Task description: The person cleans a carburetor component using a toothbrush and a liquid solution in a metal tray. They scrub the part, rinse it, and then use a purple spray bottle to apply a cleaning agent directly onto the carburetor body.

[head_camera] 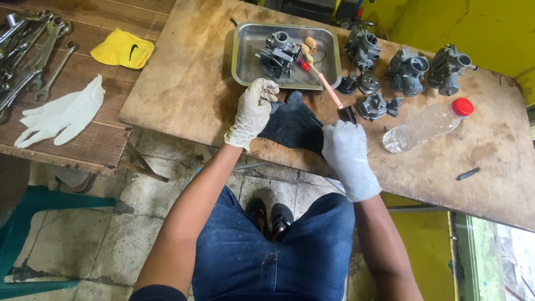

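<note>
Both gloved hands grip a black cloth at the plywood board's near edge: left hand curled on its left end, right hand closed on its right. A steel tray holding a carburetor sits just beyond the left hand.

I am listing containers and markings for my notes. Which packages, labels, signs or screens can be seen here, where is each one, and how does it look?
Plastic bottle: lying on its side on the wooden board, right of the right hand; clear, red cap, no label visible.
Yellow cloth: on the left table; folded, with a small dark logo mark.
No signs or screens are in view.
</note>
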